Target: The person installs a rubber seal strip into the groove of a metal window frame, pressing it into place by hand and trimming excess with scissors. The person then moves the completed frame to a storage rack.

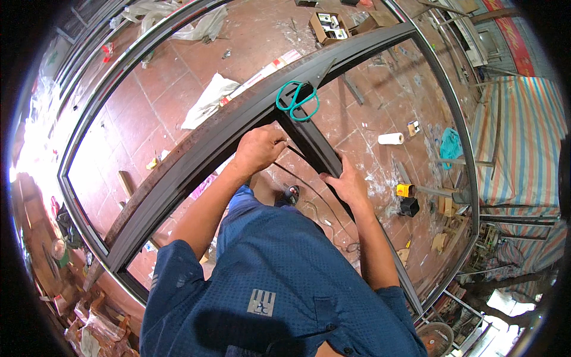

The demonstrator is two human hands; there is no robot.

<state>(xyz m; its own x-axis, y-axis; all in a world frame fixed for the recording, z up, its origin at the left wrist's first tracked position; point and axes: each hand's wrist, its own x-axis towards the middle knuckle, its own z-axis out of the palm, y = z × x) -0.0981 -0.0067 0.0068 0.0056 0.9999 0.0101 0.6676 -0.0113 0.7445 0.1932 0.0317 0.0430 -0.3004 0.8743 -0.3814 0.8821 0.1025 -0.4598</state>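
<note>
A large dark grey metal window frame (196, 128) lies raised over the floor in front of me, and I stand inside one of its openings. My left hand (260, 147) is closed in a pinch on a thin black strip (309, 183), close to the corner where a crossbar (315, 143) meets the long bar. From that pinch the strip hangs in a loose curve down toward the floor. Around the crossbar, my right hand (348, 183) is closed, its thumb lying on the near side. Scissors with teal handles (291, 110) rest on the frame just beyond the corner.
Under the frame, the tiled floor holds a white roll (391, 138), a yellow item (405, 190) and a teal bag (451, 146). An open cardboard box (329, 28) and white sheeting (209, 98) lie beyond the long bar. At right hangs a striped tarp (517, 143).
</note>
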